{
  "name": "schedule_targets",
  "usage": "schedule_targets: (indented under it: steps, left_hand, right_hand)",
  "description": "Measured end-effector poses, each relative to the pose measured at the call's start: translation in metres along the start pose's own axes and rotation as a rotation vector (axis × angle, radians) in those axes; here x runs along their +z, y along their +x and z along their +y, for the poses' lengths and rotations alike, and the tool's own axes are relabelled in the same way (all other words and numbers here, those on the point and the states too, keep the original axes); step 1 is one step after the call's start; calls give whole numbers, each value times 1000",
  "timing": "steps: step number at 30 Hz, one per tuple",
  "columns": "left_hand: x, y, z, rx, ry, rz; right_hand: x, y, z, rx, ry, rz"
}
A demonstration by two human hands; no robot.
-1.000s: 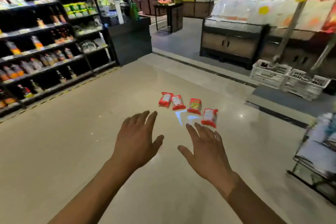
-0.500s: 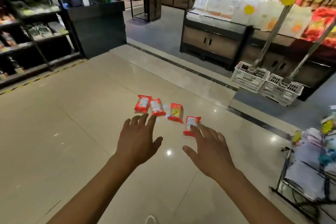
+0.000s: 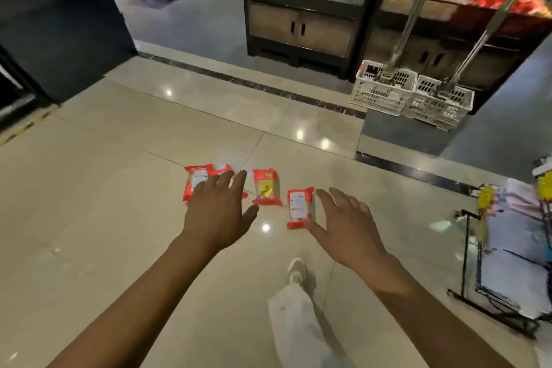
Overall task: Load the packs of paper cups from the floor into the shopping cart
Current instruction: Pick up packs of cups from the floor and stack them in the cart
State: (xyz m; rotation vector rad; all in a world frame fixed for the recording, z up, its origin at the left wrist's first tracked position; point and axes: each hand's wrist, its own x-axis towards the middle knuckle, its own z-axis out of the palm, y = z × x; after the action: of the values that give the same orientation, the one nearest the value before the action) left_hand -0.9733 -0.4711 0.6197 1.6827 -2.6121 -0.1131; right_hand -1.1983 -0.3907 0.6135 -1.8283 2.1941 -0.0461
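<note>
Ahead, pale glossy floor (image 3: 89, 203) is lying open to the left of and in front of the packs, while a dark strip (image 3: 245, 84) is crossing it farther off, before a counter (image 3: 301, 24). Two white crates (image 3: 409, 95) are sitting at the right beyond that strip, well apart from the packs. The cart (image 3: 507, 272) is standing at the right edge, its black wire frame only partly in view and blurred, with clear tile between it and the nearest pack.

The left hand (image 3: 218, 215) is reaching forward with its palm down, fingers spread and empty; it is overlapping the second pack (image 3: 222, 171), though contact cannot be told. The right hand (image 3: 343, 227) is likewise spread wide and holding nothing, its thumb just beside the lower end of the fourth pack (image 3: 299, 207); whether it is touching is unclear.

Four red packs are lying flat on the floor in a loose row, running from the far left towards the near right. The first pack (image 3: 195, 181) is showing just left of the left hand's fingers. The third pack (image 3: 266, 187) is lying between the two hands. Each pack's long axis is pointing roughly away from the person, with the fourth tilted slightly. A light trouser leg (image 3: 295, 326) and shoe (image 3: 297, 270) are showing below, between the forearms.
</note>
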Motion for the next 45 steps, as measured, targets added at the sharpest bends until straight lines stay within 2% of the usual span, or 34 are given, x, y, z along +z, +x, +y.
schedule_targets:
  steps: [5, 10, 14, 17, 19, 23, 26, 29, 32, 35, 38, 41, 45]
  left_hand:
    - [50, 158, -23, 3, 27, -102]
    - [127, 333, -50, -14, 40, -219]
    - [234, 433, -70, -60, -31, -336]
    - [345, 491, -85, -97, -70, -417]
    - [427, 516, -97, -156, -133, -506]
    - [598, 547, -127, -404, -411, -612]
    - [712, 563, -144, -601, -638, -664]
    - [805, 582, -156, -758, -807, -611]
    - [873, 608, -163, -843, -938, -513]
    - [915, 623, -168, -899, -1056, -469]
    - [927, 623, -171, -908, -1093, -460]
    - [899, 609, -175, -930, -1116, -458]
    - [775, 588, -178, -898, -1168, -360]
  right_hand:
    - [31, 177, 23, 46, 74, -44]
    - [74, 362, 49, 64, 51, -138]
    - [153, 475, 80, 105, 67, -241]
    - [245, 545, 114, 181, 136, -308]
    - [319, 573, 138, 259, 243, -366]
    - [487, 607, 198, 483, 469, -449]
    - [571, 625, 232, 682, 646, -424]
    - [640, 639, 265, 791, 794, -380]
    - [702, 656, 295, 760, 921, -336]
    - [762, 667, 329, 771, 1073, -328]
    - [769, 671, 320, 830, 1166, -273]
    - [731, 668, 290, 883, 1187, -156]
    - [606, 665, 250, 839, 1197, -26]
